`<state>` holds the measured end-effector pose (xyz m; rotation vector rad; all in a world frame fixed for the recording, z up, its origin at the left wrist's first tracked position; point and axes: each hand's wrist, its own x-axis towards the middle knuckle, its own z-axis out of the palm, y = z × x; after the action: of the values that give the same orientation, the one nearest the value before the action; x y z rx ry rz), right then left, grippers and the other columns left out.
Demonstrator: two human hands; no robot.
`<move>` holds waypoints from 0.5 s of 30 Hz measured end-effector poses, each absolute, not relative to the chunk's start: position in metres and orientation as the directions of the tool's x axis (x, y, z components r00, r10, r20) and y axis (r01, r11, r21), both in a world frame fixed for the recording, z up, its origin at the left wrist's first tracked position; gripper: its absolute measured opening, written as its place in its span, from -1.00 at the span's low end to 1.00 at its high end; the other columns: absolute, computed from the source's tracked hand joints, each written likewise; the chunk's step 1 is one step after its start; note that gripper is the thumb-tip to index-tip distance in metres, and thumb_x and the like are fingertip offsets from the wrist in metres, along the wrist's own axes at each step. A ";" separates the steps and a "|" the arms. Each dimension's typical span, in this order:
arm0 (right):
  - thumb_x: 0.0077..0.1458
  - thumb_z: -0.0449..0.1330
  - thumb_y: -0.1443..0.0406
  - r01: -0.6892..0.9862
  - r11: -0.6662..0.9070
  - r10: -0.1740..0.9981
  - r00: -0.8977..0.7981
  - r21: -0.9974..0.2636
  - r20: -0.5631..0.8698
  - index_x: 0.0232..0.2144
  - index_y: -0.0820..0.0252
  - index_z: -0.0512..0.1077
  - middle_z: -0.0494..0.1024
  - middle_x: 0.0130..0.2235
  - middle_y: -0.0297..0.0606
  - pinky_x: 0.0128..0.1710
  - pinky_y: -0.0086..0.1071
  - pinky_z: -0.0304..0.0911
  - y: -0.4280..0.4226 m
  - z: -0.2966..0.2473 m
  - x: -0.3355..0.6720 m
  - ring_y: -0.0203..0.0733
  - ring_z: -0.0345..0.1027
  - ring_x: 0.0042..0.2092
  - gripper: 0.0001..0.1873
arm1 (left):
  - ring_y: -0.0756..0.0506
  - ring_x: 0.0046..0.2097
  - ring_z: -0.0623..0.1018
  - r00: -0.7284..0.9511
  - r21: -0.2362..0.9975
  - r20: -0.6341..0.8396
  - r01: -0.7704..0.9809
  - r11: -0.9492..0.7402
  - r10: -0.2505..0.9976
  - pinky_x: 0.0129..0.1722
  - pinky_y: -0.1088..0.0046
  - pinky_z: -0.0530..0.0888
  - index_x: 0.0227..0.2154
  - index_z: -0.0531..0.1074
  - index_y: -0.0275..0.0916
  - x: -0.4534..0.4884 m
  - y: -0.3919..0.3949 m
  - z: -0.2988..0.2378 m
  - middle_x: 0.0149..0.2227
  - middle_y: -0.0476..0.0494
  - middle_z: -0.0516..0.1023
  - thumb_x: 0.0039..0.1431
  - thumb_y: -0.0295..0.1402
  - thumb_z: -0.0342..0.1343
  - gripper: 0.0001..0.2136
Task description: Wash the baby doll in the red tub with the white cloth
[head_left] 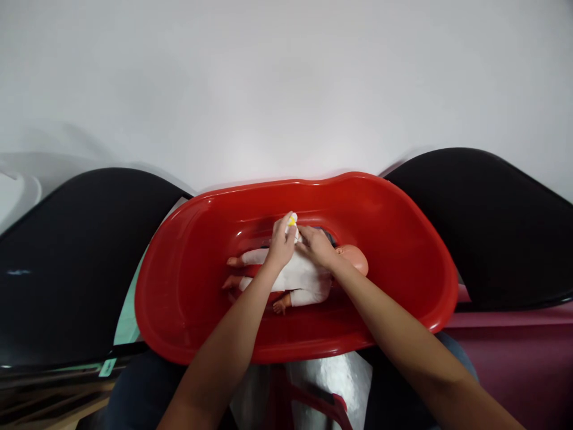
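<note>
"What is held by the hands?"

"A small white-and-yellow object (293,220) is gripped in the curled fingers of the left hand (281,246), above the middle of the tub."

"And on the right?"

"The fingers of the right hand (317,246) are bent just beside the object; whether anything is gripped by them cannot be told."

"What is seen below?"

"A plastic baby doll dressed in white cloth (304,278) is laid in the glossy red plastic tub (179,298), its head toward the right end. The tub is flanked by smooth black rounded surfaces (76,257)."
</note>
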<state>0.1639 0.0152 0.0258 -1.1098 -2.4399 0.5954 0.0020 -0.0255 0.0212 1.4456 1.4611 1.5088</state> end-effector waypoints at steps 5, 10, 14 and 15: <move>0.36 0.18 0.24 0.621 0.631 0.747 -0.649 -0.465 0.146 0.13 0.26 0.48 0.60 -0.06 -0.01 0.02 -0.20 0.22 0.013 0.027 0.165 0.02 0.41 -0.05 -0.64 | -0.20 0.14 0.50 -0.140 0.845 0.345 0.477 -0.242 0.928 0.26 0.18 0.41 0.12 0.49 -0.15 0.000 -0.030 0.016 0.08 -0.30 0.50 0.48 -0.26 0.00 -0.72; 0.36 0.17 0.24 0.615 0.632 0.741 -0.658 -0.471 0.136 0.10 0.26 0.49 0.60 -0.09 -0.03 -0.01 -0.22 0.21 0.012 0.029 0.163 0.01 0.41 -0.08 -0.66 | -0.23 0.06 0.52 -0.156 0.838 0.338 0.498 -0.222 0.928 0.19 0.16 0.45 0.03 0.50 -0.16 -0.001 -0.028 0.014 0.02 -0.30 0.50 0.46 -0.32 0.01 -0.78; 0.34 0.19 0.26 0.602 0.630 0.740 -0.657 -0.490 0.144 0.15 0.25 0.48 0.60 -0.05 -0.02 0.01 -0.22 0.21 0.013 0.028 0.164 0.01 0.42 -0.05 -0.62 | -0.25 0.05 0.52 -0.193 0.852 0.335 0.479 -0.210 0.922 0.17 0.15 0.45 -0.04 0.50 -0.17 0.000 -0.027 0.015 -0.01 -0.32 0.54 0.45 -0.32 0.00 -0.80; 0.34 0.20 0.27 0.597 0.630 0.739 -0.658 -0.496 0.146 0.17 0.24 0.47 0.60 -0.04 -0.02 0.02 -0.22 0.21 0.014 0.027 0.164 0.01 0.43 -0.04 -0.61 | -0.25 0.05 0.53 -0.206 0.860 0.333 0.466 -0.207 0.920 0.18 0.15 0.45 -0.06 0.50 -0.18 0.000 -0.026 0.015 -0.02 -0.31 0.55 0.45 -0.32 -0.01 -0.80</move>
<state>0.1639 0.0136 0.0274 -1.0700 -2.5179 0.5888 0.0003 -0.0262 0.0147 1.6253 1.6244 1.3987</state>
